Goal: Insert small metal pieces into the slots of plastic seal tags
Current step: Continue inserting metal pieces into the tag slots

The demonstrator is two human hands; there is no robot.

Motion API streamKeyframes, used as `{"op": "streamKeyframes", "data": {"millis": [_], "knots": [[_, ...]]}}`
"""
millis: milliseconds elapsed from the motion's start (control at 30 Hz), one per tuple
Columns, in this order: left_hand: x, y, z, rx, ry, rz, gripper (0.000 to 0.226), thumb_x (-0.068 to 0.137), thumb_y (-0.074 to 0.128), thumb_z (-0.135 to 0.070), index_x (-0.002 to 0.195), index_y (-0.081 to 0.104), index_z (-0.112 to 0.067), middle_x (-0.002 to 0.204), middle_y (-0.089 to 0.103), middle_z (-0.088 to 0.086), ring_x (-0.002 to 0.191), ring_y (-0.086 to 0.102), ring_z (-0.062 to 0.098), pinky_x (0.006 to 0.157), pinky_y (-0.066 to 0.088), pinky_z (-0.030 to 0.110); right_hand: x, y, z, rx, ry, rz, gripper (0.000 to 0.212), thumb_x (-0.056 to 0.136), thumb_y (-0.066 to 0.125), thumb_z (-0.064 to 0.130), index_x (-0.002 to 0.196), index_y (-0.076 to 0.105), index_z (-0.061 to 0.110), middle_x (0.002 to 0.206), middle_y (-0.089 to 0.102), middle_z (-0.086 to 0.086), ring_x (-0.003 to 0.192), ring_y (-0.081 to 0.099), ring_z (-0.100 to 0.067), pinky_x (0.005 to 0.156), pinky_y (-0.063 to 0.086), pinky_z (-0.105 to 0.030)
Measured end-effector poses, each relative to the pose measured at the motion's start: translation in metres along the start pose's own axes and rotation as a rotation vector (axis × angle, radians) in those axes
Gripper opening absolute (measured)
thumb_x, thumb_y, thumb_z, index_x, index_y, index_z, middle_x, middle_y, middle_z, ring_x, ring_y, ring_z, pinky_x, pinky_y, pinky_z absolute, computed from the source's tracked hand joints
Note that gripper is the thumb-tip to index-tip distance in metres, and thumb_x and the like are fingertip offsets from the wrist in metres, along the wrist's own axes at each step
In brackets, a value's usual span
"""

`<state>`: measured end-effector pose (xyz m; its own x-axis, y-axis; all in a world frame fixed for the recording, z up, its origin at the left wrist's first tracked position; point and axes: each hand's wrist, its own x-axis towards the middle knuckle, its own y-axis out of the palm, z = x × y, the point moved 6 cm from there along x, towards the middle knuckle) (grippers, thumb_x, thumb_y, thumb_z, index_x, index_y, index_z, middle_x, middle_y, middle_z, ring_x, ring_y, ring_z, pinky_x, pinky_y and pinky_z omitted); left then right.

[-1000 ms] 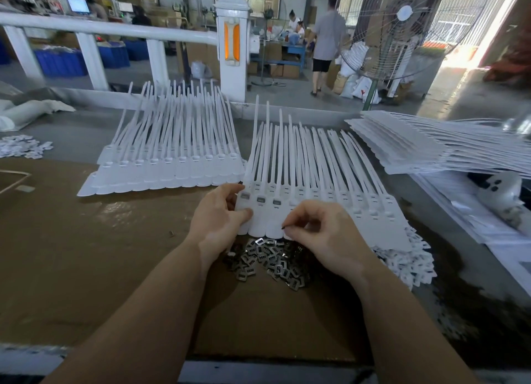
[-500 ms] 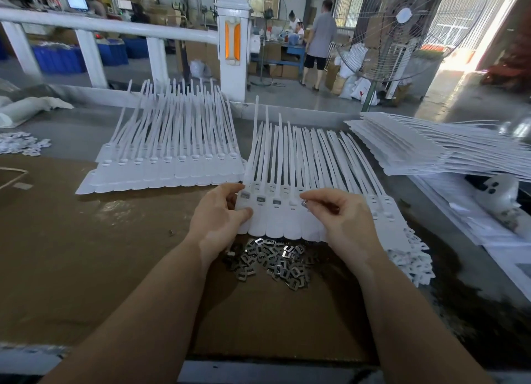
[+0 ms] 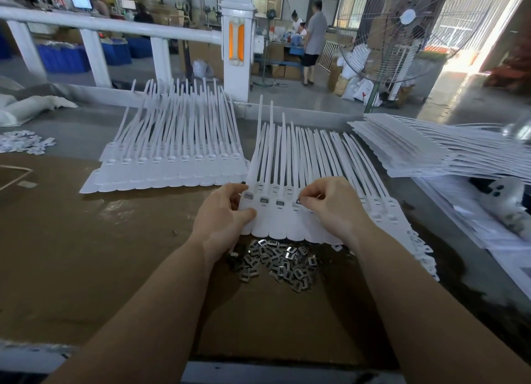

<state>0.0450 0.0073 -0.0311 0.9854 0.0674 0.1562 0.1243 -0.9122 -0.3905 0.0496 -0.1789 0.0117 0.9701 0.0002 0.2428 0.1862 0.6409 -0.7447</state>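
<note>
Where the two forearms reach out over the brown cardboard (image 3: pixel 86 268), a loose heap of small metal pieces (image 3: pixel 275 261) lies just beyond the wrists, between them and close under the near edge of a white sheet of seal tags (image 3: pixel 287 228). Past that heap, the left hand (image 3: pixel 222 215) grips the sheet's left corner, thumb on top and fingers curled round the edge. Three tags just right of that hand already carry a metal piece in their slots. At the fourth slot the right hand (image 3: pixel 330 205) has its thumb and forefinger pinched together; a dark glint at the fingertips may be a piece, but it is too small to tell for sure. The tags' long straps fan away from both hands toward the far side. Left of this sheet, well apart from the hands, a second stack of tags (image 3: pixel 172 165) lies flat. To the right a third pile (image 3: pixel 431 150) lies slanted. Beyond the table stand a white railing (image 3: pixel 115 24) and post (image 3: pixel 237 41), a large fan (image 3: pixel 402 30), and people (image 3: pixel 314 38) at a bench.
</note>
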Motion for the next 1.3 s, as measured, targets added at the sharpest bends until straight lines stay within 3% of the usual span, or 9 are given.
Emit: {"op": "streamKeyframes", "data": {"millis": [233,467,633,767,900,1100,1200,1300], "knots": [[0.001,0.000,0.000,0.011,-0.009,0.010,0.046,0.082,0.067,-0.013,0.125,0.054,-0.019,0.097,0.059,-0.004,0.089,0.057,0.014,0.087,0.050,0.037,0.008,0.005,-0.003,0.004,0.079,0.074,0.011,0.087,0.062,0.010,0.089,0.072,0.008,0.092,0.063,-0.002,0.088,0.060,-0.016,0.080,0.047,-0.029],[0.001,0.001,0.000,0.029,-0.004,0.014,0.046,0.082,0.067,-0.014,0.126,0.053,-0.019,0.097,0.057,-0.007,0.089,0.057,0.011,0.087,0.050,0.036,0.009,0.006,-0.002,0.024,0.098,0.110,0.012,0.086,0.062,0.008,0.086,0.072,0.001,0.094,0.066,-0.004,0.087,0.061,-0.017,0.081,0.050,-0.032],[0.001,0.001,0.000,0.035,0.002,0.015,0.046,0.082,0.067,-0.013,0.126,0.053,-0.019,0.094,0.056,-0.009,0.086,0.055,0.008,0.085,0.050,0.033,0.010,0.006,-0.002,0.006,0.083,0.114,0.009,0.083,0.066,0.008,0.085,0.074,0.006,0.098,0.068,-0.007,0.091,0.062,-0.019,0.085,0.051,-0.034],[0.001,0.001,-0.001,0.029,0.002,0.019,0.046,0.082,0.067,-0.013,0.126,0.053,-0.018,0.094,0.057,-0.008,0.087,0.056,0.011,0.087,0.050,0.037,0.010,0.002,-0.005,0.049,0.075,0.049,0.012,0.085,0.064,0.009,0.091,0.074,0.009,0.098,0.069,-0.002,0.091,0.061,-0.013,0.082,0.047,-0.025],[0.002,0.001,0.001,0.035,0.005,0.008,0.046,0.082,0.067,-0.014,0.125,0.053,-0.019,0.093,0.056,-0.009,0.085,0.055,0.008,0.084,0.049,0.033,0.004,-0.004,-0.007,0.113,0.058,-0.021,0.016,0.087,0.060,0.008,0.095,0.073,0.013,0.093,0.067,0.003,0.078,0.059,0.000,0.067,0.043,-0.008],[0.003,0.002,0.003,0.003,-0.014,0.006,0.047,0.081,0.068,-0.012,0.125,0.054,-0.018,0.100,0.061,0.002,0.092,0.059,0.018,0.088,0.050,0.042,-0.014,-0.013,-0.004,0.134,0.001,-0.054,0.014,0.087,0.062,0.010,0.093,0.072,0.016,0.090,0.067,0.005,0.077,0.057,0.000,0.062,0.041,-0.002],[0.003,0.002,0.003,0.000,-0.011,0.002,0.046,0.081,0.068,-0.011,0.125,0.054,-0.017,0.099,0.061,0.003,0.091,0.059,0.019,0.087,0.050,0.042,-0.021,-0.010,-0.005,0.090,0.000,-0.059,0.016,0.089,0.058,0.010,0.093,0.072,0.019,0.097,0.066,0.004,0.081,0.057,-0.002,0.072,0.042,-0.007],[0.003,0.002,0.002,0.013,-0.002,-0.001,0.045,0.081,0.067,-0.011,0.125,0.054,-0.016,0.095,0.060,0.000,0.087,0.058,0.016,0.083,0.050,0.036,-0.022,-0.006,-0.003,-0.019,-0.023,-0.071,0.024,0.093,0.050,0.006,0.097,0.071,0.017,0.106,0.063,0.001,0.096,0.057,-0.011,0.086,0.043,-0.020]]}}
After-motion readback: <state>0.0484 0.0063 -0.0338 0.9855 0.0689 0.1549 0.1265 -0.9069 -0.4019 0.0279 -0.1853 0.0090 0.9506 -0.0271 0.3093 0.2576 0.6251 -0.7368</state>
